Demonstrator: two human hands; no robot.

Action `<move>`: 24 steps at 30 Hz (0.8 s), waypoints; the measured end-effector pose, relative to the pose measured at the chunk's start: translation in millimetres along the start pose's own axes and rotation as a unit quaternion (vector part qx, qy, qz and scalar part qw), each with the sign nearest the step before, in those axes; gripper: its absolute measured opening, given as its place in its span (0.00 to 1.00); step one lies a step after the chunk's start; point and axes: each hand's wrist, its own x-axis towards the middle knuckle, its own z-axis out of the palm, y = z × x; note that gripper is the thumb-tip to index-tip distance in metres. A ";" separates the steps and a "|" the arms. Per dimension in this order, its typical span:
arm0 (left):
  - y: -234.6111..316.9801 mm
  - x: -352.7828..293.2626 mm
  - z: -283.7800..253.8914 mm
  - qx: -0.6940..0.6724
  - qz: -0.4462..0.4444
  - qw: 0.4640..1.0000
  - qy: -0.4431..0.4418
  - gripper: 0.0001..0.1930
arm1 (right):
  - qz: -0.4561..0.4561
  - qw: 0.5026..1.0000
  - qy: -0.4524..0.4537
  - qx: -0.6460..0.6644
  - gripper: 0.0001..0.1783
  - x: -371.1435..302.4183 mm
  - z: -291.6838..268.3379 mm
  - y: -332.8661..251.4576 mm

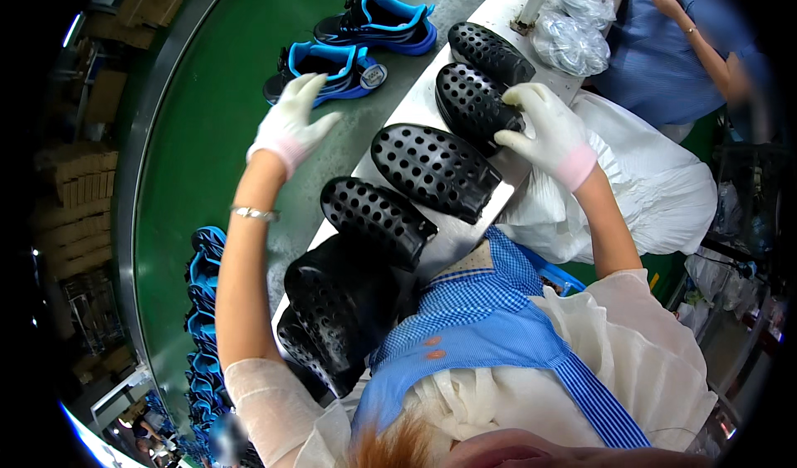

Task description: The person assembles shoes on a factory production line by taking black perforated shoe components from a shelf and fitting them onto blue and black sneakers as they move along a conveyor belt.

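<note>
My left hand, in a white glove with a pink cuff, is open with its fingers spread. It is at the near edge of a black-and-blue sneaker with a round tag. A second such sneaker stands just beyond. My right hand, gloved alike, has thumb and forefinger bent around the near end of a black perforated shoe insert. Its other fingers are partly hidden. Next to that lie another insert, a larger one and a further one.
The inserts lie along a narrow metal ledge beside a green conveyor belt. More sneakers line the belt at left. Clear plastic bags and a large white sack are at right. A co-worker in blue works at upper right.
</note>
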 end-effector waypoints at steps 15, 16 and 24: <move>-50.7 -7.7 22.8 0.095 -0.062 0.978 -0.173 0.22 | -0.030 0.999 0.006 -0.019 0.24 6.5 2.7 4.4; -59.8 -21.8 21.2 0.106 -0.057 0.979 -0.167 0.22 | -0.042 0.999 0.009 -0.019 0.24 7.3 3.1 3.8; -87.4 -110.2 29.0 0.050 -0.039 0.995 -0.071 0.25 | -0.052 0.998 -0.028 -0.035 0.22 10.0 -2.2 7.2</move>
